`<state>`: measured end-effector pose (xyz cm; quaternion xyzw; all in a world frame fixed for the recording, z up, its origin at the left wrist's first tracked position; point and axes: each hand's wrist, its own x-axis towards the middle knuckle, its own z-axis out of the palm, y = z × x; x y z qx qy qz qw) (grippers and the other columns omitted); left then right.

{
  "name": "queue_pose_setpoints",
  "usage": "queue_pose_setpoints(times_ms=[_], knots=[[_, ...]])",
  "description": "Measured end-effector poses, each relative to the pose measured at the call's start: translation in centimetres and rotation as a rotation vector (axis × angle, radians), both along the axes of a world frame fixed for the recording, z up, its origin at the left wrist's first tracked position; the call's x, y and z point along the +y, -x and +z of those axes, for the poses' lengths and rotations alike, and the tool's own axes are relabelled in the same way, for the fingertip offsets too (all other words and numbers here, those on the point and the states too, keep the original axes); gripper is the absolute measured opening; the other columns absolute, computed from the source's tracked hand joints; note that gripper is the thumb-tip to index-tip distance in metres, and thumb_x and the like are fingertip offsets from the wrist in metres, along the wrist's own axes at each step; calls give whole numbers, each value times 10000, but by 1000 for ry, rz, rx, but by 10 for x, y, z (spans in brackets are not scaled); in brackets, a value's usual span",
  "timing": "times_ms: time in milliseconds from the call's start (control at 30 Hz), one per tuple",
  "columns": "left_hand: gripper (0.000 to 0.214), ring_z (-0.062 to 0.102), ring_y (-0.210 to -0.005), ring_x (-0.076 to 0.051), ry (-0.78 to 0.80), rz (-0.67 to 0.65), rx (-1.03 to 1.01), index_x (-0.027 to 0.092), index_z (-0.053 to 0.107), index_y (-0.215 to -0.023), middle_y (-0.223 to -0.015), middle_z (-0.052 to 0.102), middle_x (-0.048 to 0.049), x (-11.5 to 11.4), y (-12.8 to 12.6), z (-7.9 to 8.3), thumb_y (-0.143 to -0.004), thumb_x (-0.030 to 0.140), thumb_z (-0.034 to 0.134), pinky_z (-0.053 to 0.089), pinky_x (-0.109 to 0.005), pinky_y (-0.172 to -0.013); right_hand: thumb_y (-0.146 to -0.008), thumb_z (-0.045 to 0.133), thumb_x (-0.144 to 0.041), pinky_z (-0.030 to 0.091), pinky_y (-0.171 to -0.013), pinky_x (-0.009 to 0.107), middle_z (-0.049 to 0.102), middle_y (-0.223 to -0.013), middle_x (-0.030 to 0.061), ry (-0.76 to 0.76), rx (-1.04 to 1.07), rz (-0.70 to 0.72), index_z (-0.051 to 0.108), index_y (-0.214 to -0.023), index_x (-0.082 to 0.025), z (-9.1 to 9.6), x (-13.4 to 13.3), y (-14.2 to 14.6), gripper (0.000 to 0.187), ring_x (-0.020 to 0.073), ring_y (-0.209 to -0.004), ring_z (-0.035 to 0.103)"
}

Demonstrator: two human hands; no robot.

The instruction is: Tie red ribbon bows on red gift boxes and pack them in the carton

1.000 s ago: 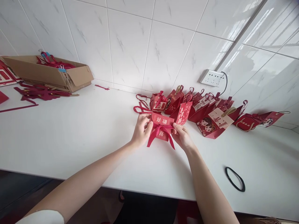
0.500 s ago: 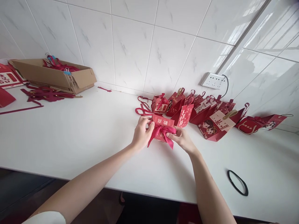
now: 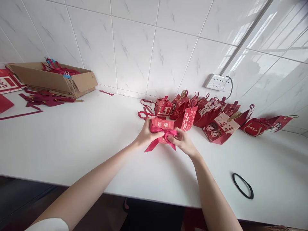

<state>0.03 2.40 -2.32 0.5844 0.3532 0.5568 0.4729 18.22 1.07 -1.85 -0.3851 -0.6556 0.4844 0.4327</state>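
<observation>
A small red gift box (image 3: 161,124) with pale lettering is held between my two hands over the white table. Across its front a pinkish-red ribbon bow (image 3: 166,132) is tied, its tails hanging down toward me. My left hand (image 3: 147,133) grips the box's left side, with the thumb pressed on the bow near its knot. On the right side, my right hand (image 3: 182,140) is closed around the box, thumb and fingers at the right loop of the bow. The fingers behind the box are hidden.
Several red gift boxes with handles, including one with cartoon figures (image 3: 220,128), stand along the wall. At the left are a cardboard box (image 3: 81,84) of ribbons and a dark red ribbon pile (image 3: 47,98). A black band (image 3: 243,186) lies at right, below a power strip (image 3: 218,82).
My left thumb has moved from the box's upper left edge onto the bow. The box looks straighter, and the bow's left tail is spread further out to the left.
</observation>
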Motion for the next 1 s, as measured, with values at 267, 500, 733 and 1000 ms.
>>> queue_pose_setpoints(times_ms=[267,500,733,1000], knots=[[550,549,-1079,-237,49,-55,37,200,402,-1040,-1108,552,-75,-4,1,4,-612,216,747,455,-407,-910,-727,641,-559,440,-637,273,545,-668,-5,35,48,-33,511,-646,-186,4,-1,-1,403,130,-626,503],[555,547,-1079,-226,106,-109,1,207,402,-1040,-1126,535,-66,1,2,3,-597,214,737,459,-388,-905,-748,582,-589,449,-620,276,501,-613,-10,98,103,-128,504,-629,-183,-6,9,-3,430,125,-587,482],[514,606,-1006,-239,232,-69,-55,211,461,-985,-1039,611,-49,1,4,9,-581,221,780,494,-426,-870,-721,648,-559,418,-958,396,506,-1283,65,-65,173,-60,478,-1190,-314,-4,6,-14,556,232,-1190,472],[376,655,-906,-265,251,53,-125,207,495,-894,-951,669,-75,4,10,13,-656,358,744,531,-448,-797,-739,588,-610,486,-817,382,625,-942,73,175,17,-94,592,-832,-186,-4,1,11,434,213,-947,585]])
